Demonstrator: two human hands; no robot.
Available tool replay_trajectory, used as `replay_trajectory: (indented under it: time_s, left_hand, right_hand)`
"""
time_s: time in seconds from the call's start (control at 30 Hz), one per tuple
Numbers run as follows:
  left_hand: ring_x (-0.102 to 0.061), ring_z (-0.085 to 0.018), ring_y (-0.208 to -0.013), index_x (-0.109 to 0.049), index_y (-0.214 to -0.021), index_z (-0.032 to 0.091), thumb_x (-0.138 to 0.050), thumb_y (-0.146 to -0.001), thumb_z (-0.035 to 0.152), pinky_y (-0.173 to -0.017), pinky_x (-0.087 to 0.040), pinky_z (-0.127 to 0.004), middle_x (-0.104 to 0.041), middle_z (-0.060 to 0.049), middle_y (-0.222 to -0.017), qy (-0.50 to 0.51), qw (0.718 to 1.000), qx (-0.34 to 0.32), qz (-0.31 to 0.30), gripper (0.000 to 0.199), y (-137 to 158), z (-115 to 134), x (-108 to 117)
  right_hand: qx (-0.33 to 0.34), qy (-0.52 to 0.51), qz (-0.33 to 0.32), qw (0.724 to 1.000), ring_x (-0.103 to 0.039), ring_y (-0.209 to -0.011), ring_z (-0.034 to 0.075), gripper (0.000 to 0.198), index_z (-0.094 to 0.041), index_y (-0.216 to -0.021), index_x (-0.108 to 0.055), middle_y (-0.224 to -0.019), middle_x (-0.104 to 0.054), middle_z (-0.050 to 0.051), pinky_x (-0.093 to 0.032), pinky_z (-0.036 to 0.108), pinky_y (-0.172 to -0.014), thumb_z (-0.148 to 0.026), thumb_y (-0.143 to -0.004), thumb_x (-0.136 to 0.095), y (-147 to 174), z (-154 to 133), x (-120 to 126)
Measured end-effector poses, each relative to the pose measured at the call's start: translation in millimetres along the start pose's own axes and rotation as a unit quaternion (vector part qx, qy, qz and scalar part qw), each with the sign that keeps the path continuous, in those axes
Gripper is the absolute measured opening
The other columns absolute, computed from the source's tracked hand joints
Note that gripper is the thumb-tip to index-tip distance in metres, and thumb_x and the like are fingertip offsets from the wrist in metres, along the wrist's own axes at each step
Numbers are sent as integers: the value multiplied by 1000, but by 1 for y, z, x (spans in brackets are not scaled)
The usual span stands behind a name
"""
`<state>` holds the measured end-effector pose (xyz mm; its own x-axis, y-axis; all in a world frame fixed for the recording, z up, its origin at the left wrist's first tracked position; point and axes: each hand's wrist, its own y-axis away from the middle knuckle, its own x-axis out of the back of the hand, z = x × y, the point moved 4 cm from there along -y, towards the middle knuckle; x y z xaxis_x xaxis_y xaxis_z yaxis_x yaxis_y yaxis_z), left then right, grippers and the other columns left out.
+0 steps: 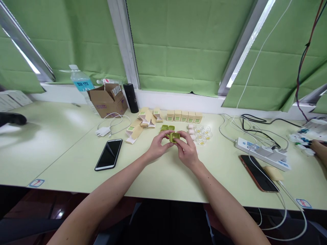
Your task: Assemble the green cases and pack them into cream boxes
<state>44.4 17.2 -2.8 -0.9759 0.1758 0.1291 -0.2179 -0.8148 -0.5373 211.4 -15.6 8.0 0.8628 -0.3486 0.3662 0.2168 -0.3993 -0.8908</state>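
Between my two hands, just above the table, is a small green square cup [174, 137] with its hollow side facing me. My left hand [160, 146] pinches its left side with thumb and fingers. On its right side my right hand [187, 149] grips it, with fingertips at the rim. Right behind my hands stand more small green square cups [165, 127]. To the right of them are several pale pink cylindrical pieces [190, 127] and a cluster of clear round cups [201, 132] with yellow spots inside.
Behind are a row of small cardboard boxes [184, 116] and opened boxes [145, 117]. A phone [109, 154], charger [103, 131], carton [108, 102], black flask [130, 98] and water bottle [81, 83] are left. A power strip [262, 153] and second phone [258, 173] lie right, near another person's hand [319, 149].
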Motion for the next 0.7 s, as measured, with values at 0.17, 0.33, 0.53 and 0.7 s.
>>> replay_trajectory:
  time_s: [0.17, 0.33, 0.53, 0.7]
  left_hand:
    - [-67, -27, -116, -70, -128, 24, -83, -86, 40, -99, -51, -43, -72, -13, -131, 2, 1000, -3, 1, 47, 0, 0, 0]
    - [-66, -26, -117, -68, -128, 24, -82, -86, 43, -100, -52, -42, -70, -13, -131, 14, 1000, -3, 14, 48, 0, -2, 1]
    - [-65, -25, -121, -61, -123, 23, -86, -81, 49, -105, -52, -40, -66, -11, -128, 75, 994, -12, 76, 56, -4, -8, 11]
    - [-65, -25, -121, -58, -118, 22, -90, -76, 49, -107, -50, -41, -66, -11, -125, 95, 992, 4, 88, 59, -6, -7, 12]
  right_hand:
    - [-13, 1, 14, 1000, -68, -124, 28, 25, -24, -119, -69, -129, -69, 15, -63, 50, -101, -14, -100, -57, -2, -2, 3]
    - [-20, 24, -3, 1000, -68, -129, 28, 26, -23, -125, -60, -133, -70, 16, -61, 52, -104, -16, -100, -55, -4, -8, 3]
    - [-53, 114, 8, 992, -70, -115, 29, 21, -22, -117, -64, -121, -75, 14, -60, 47, -92, -19, -97, -56, -8, 2, 17]
    - [-238, 237, -26, 941, -66, -96, 29, 13, -24, -98, -70, -98, -78, 7, -52, 43, -81, -22, -92, -58, -20, 46, 48]
